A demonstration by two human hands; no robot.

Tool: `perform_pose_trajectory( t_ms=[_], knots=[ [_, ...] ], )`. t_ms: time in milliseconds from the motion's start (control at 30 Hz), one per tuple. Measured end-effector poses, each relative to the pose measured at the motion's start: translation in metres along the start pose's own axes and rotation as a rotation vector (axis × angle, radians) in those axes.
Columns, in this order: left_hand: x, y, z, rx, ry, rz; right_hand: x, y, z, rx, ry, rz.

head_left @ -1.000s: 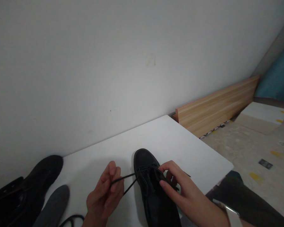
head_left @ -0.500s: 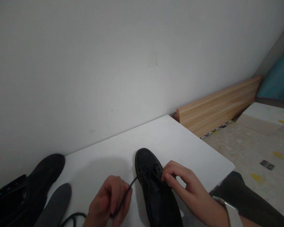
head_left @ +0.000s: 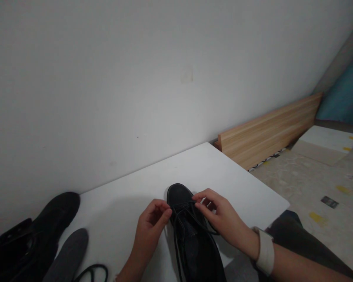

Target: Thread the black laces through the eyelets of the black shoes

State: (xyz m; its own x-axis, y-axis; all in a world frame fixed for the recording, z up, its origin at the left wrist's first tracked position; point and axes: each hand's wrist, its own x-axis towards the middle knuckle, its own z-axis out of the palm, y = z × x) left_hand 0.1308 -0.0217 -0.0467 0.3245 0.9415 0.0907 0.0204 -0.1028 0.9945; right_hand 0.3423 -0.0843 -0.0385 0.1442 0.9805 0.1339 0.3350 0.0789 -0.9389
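Observation:
A black lace-up shoe (head_left: 201, 254) lies on the white table with its toe pointing away from me and its opening toward me. A thin black shoelace (head_left: 176, 243) crosses near the lowest eyelets; one strand runs down the left side, another bends out to the right. My left hand (head_left: 153, 223) has thumb and forefinger pinched at the shoe's left edge near the eyelets. On the opposite edge, the thumb and forefinger of my right hand (head_left: 219, 213) close at the same level. What sits between the fingertips of either hand is too small to make out.
At the left stand another black shoe (head_left: 44, 231) and a dark grey insole (head_left: 70, 254). A black cord loop (head_left: 95, 268) lies beside them on the white table (head_left: 129, 203). Behind is a wall; a wooden board (head_left: 267, 135) and a patterned mattress (head_left: 306, 188) are at the right.
My left hand has let go of the lace strand it was drawing leftward and moved up to the shoe's left edge. My right hand has shifted slightly toward the toe.

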Motion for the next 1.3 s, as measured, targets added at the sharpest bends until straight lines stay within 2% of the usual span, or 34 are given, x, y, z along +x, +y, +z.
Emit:
perform_pose_trajectory(
  t_ms=[300,567,767,867,1000,1133,1300],
  knots=[
    [-0.004,0.003,0.003,0.209,-0.166,0.285,0.010,-0.003,0.005,-0.052,-0.008,-0.048],
    [-0.005,0.007,0.006,0.225,-0.170,0.291,0.015,-0.015,0.000,-0.039,-0.040,-0.120],
    [-0.005,0.009,0.006,0.231,-0.170,0.263,0.018,-0.023,-0.005,-0.111,0.025,-0.190],
    [-0.006,0.010,0.006,0.235,-0.161,0.247,0.021,-0.027,-0.009,-0.135,0.091,-0.208],
    [-0.007,0.010,0.006,0.242,-0.150,0.249,0.029,-0.025,-0.026,-0.132,0.299,-0.209],
    [-0.007,0.009,0.006,0.250,-0.143,0.260,0.037,-0.016,-0.049,-0.006,0.488,-0.184],
    [-0.006,0.009,0.006,0.255,-0.150,0.276,0.041,-0.012,-0.071,0.178,0.582,-0.148]
  ],
)
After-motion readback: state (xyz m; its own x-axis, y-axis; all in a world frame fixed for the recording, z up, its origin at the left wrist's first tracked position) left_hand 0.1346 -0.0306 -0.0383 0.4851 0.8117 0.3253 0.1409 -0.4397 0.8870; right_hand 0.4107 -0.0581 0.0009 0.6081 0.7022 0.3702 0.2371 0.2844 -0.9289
